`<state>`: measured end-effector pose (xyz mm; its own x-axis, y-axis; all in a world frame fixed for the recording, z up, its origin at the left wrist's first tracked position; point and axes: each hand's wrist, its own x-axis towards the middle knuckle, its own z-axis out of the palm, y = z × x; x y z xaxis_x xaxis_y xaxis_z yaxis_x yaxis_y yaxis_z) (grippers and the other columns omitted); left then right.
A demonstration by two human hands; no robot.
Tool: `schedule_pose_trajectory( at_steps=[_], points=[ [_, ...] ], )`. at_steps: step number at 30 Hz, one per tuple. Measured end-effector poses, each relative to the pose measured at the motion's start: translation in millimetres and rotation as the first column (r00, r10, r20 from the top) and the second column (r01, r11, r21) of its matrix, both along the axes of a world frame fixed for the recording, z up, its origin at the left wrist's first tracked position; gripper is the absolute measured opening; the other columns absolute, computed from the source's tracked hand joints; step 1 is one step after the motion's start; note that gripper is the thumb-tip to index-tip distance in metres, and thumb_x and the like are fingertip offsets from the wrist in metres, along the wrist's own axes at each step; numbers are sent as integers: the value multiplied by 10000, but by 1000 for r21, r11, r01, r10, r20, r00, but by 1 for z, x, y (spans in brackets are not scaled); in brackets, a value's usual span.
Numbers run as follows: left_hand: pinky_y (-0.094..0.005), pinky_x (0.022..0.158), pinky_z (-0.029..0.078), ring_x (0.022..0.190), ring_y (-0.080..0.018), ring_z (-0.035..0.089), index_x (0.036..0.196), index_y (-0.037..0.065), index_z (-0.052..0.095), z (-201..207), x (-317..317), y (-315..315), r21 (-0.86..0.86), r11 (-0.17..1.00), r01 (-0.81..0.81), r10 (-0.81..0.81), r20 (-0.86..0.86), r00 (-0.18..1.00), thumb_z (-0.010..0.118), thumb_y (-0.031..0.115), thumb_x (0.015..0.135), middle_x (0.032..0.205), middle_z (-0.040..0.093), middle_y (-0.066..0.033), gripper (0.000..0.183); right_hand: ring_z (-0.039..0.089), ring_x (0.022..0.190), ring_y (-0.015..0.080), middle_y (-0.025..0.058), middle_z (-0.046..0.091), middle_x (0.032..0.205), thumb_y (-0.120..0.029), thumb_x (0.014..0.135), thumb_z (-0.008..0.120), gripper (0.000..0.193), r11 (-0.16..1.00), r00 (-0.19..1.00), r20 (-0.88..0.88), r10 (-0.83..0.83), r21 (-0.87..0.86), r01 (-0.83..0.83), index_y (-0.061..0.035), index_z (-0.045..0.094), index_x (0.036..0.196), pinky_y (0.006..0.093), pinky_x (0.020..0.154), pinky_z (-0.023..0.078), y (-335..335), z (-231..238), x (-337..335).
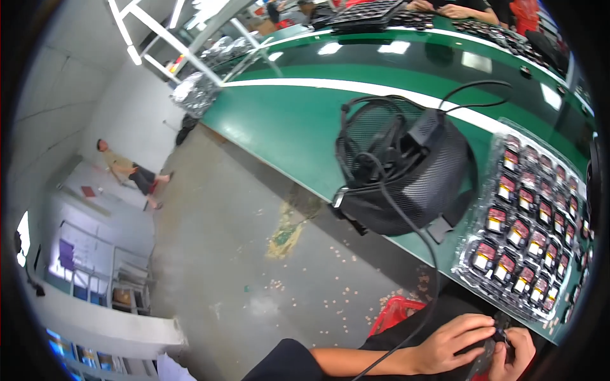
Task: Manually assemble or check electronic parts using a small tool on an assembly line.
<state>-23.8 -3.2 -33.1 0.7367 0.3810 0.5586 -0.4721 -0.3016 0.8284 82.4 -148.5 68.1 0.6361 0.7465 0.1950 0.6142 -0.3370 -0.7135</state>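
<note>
Low at the right, by the green table's edge, my left hand (450, 346) and my right hand (522, 350) meet over my lap. Their fingers are closed around a small black part (501, 322), mostly covered by the fingertips, so its exact kind cannot be made out. Just beyond them on the table lies a clear plastic tray (466, 273). Rows of small black pieces (506, 267) with red, white and yellow labels fill its pockets.
A black mesh bag (406, 200) with cables sits at the table edge (286, 162). One black cable (436, 286) runs down past my left forearm. A red stool (393, 311) is below. Scraps litter the floor. Another worker's hands (454, 11) are across the table; a person (130, 171) stands far left.
</note>
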Motion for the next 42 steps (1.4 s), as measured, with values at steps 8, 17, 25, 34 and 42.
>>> schedule_pose_trajectory(
  at_steps=[8, 17, 25, 34, 42],
  points=[
    [-362, 892, 589, 1046, -288, 712, 1221, -10, 646, -73, -11, -6, 43, 997, 58, -44, -277, 960, 772, -18, 827, 1183, 689, -171, 413, 708, 769, 302, 174, 718, 894, 10, 752, 780, 220, 996, 913, 403, -65, 80, 36, 25, 717, 962, 353, 641, 539, 30, 25, 60],
    [-325, 803, 602, 906, -228, 738, 1256, 5, 643, -80, 6, -8, -32, 997, 75, -82, -317, 945, 705, -28, 875, 1077, 702, -143, 387, 699, 818, 337, 101, 694, 927, -120, 860, 733, 115, 997, 796, 605, -15, -47, 54, -42, 699, 936, 442, 725, 563, 102, 24, 180],
    [-312, 832, 576, 940, -219, 708, 1301, 8, 617, -87, 1, -13, -81, 993, 81, -103, -329, 939, 646, -28, 923, 1128, 677, -133, 380, 645, 882, 418, 209, 689, 877, -118, 815, 679, 146, 957, 839, 535, 101, -284, 65, 16, 722, 853, 496, 834, 508, 134, 23, 198],
    [-353, 838, 549, 959, -280, 675, 1362, 21, 552, -87, -4, -15, -142, 981, 130, -169, -312, 935, 575, -26, 957, 1177, 615, -139, 409, 659, 897, 408, 206, 704, 964, 35, 714, 574, 279, 981, 865, 496, 74, -192, 26, 56, 725, 949, 454, 843, 522, 122, 22, 188],
    [-361, 826, 541, 958, -297, 665, 1323, 7, 564, -86, -2, -11, -99, 987, 127, -152, -308, 939, 570, -20, 962, 1183, 611, -134, 362, 656, 1019, 419, 176, 681, 1184, 120, 707, 527, 415, 926, 848, 506, 156, -375, 53, 37, 706, 1073, 494, 932, 519, 123, 27, 170]
  ],
)
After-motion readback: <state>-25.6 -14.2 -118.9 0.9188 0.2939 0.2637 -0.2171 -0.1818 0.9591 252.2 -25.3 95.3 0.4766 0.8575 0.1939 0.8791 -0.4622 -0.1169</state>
